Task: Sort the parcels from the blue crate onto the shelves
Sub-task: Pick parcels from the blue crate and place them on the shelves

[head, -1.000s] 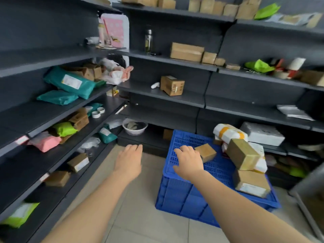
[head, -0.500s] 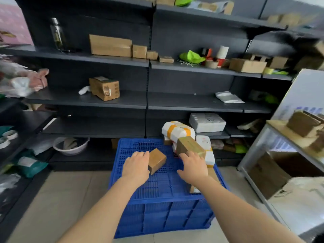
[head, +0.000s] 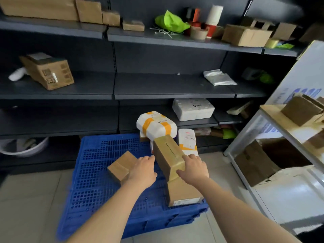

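We find the taped cardboard box (head: 167, 155) tilted in the blue crate (head: 98, 181), resting on a flat carton (head: 182, 192), between both hands. The right hand (head: 193, 170) grips its near right corner, thumb on the end face. The left hand (head: 142, 171) lies over a small cardboard box (head: 119, 166), its straight fingertips touching the taped cardboard box's left side.

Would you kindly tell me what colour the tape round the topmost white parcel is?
Orange tape on the parcel, head view.
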`<state>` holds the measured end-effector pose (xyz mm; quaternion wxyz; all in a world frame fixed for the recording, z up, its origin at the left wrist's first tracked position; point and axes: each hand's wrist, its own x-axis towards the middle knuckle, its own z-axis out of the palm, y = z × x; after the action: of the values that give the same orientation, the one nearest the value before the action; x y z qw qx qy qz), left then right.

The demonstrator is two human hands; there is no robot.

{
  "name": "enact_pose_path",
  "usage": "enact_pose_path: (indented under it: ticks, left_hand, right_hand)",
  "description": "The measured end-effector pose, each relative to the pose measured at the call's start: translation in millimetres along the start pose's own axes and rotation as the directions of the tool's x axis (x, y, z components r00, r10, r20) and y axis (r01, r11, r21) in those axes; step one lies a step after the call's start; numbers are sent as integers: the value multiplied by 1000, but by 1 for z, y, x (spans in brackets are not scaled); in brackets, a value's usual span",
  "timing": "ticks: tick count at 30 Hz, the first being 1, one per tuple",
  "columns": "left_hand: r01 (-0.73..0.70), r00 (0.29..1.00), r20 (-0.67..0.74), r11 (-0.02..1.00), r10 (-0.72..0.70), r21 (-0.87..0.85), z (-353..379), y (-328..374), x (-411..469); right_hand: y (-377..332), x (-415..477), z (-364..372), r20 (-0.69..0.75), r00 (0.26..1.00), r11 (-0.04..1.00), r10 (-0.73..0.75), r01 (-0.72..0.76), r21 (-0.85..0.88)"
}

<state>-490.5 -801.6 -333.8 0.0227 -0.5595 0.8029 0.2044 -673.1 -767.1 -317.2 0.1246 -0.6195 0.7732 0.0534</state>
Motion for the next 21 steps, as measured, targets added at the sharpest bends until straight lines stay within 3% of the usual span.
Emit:
enact_pose_path:
  ticks: [6,11,13,18,21]
  left_hand:
    - [188,977,130,973,-170,-136,44,28,78]
    - [379,924,211,835,-318,-398,74,49,126]
    - [452,891,239,711,-385,-538,84,53,140]
    - [532,749,330,226,-575,-816,96,45,148]
    - [557,704,367,152,-608,-817,106,35,137]
  right_hand:
    - [40,88,29,151,988,980,-7,-23,195]
    - [58,147,61,368,930,894,-4,-161,419]
    - [61,159,71,389,921,826,-37,-190,530]
    - [51,163,81,372,921,567,-118,-245,787]
    - [42,158,87,452,874,463,-179,-330,822]
